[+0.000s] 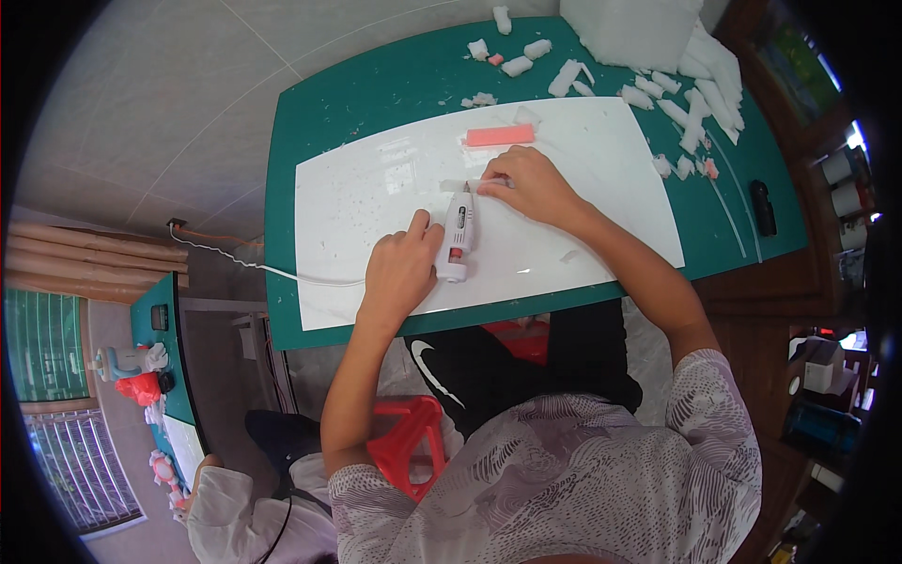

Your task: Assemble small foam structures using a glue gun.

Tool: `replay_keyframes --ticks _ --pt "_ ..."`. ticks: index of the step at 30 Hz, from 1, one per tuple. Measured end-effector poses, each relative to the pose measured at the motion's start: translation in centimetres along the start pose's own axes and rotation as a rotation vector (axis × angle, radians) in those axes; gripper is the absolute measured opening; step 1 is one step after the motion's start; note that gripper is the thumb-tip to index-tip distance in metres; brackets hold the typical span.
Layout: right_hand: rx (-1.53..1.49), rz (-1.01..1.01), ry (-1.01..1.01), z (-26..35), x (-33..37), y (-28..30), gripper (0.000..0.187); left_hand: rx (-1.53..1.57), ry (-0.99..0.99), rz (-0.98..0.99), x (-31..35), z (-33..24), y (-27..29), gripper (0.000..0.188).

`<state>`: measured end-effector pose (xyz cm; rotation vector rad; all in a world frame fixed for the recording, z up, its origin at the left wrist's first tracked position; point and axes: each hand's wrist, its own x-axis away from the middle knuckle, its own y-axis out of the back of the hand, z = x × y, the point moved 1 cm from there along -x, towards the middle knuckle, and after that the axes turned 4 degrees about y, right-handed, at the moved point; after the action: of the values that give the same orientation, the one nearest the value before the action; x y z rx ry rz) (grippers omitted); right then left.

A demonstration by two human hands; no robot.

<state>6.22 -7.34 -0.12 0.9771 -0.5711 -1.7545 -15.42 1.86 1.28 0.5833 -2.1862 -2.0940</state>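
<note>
A white hot glue gun (458, 240) lies over the white board, its nozzle pointing away from me. My left hand (402, 268) is closed around its left side, where the handle is mostly hidden under my fingers. Between the fingertips of my right hand (528, 186) is a thin, pale translucent strip (453, 185), pinched right by the nozzle tip. The strip's exact kind is hard to make out. Just beyond the right hand lies a pink rectangular block (500, 136), with a small clear piece (526, 117) at its far corner.
The white board (348, 207) rests on a green table (319, 108). White foam scraps (648, 86) and a large white bundle (631, 33) occupy the far right. Clear sticks (730, 221) and a black object (762, 208) lie right. A white cord (315, 280) runs left; another person (249, 508) sits lower left.
</note>
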Motion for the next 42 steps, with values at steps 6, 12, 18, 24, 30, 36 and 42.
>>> replay_keyframes --ticks 6,12,18,24,30,36,42 --pt "0.012 0.010 -0.029 0.2 0.0 0.1 0.024 0.018 0.007 0.017 -0.1 0.0 0.4 0.018" --pt "0.010 0.006 -0.032 0.1 -0.1 0.0 0.024 0.021 -0.004 0.037 -0.2 0.1 0.4 0.017" --pt "-0.001 0.015 -0.036 0.2 -0.1 0.1 0.024 0.024 0.007 0.066 -0.5 -0.1 1.0 0.017" --pt "-0.025 0.024 -0.051 0.0 -0.2 0.0 0.024 0.031 0.069 0.168 -0.7 -0.4 1.5 0.020" --pt "-0.012 0.022 -0.049 0.0 -0.2 0.1 0.024 0.036 0.072 0.197 -1.0 -0.5 1.9 0.019" --pt "-0.025 0.035 -0.076 0.0 -0.2 0.1 0.025 0.024 0.072 0.210 -1.3 -0.8 2.2 0.019" --pt "-0.025 0.033 -0.063 -0.2 -0.2 -0.1 0.025 0.027 0.067 0.218 -1.4 -0.7 2.3 0.018"
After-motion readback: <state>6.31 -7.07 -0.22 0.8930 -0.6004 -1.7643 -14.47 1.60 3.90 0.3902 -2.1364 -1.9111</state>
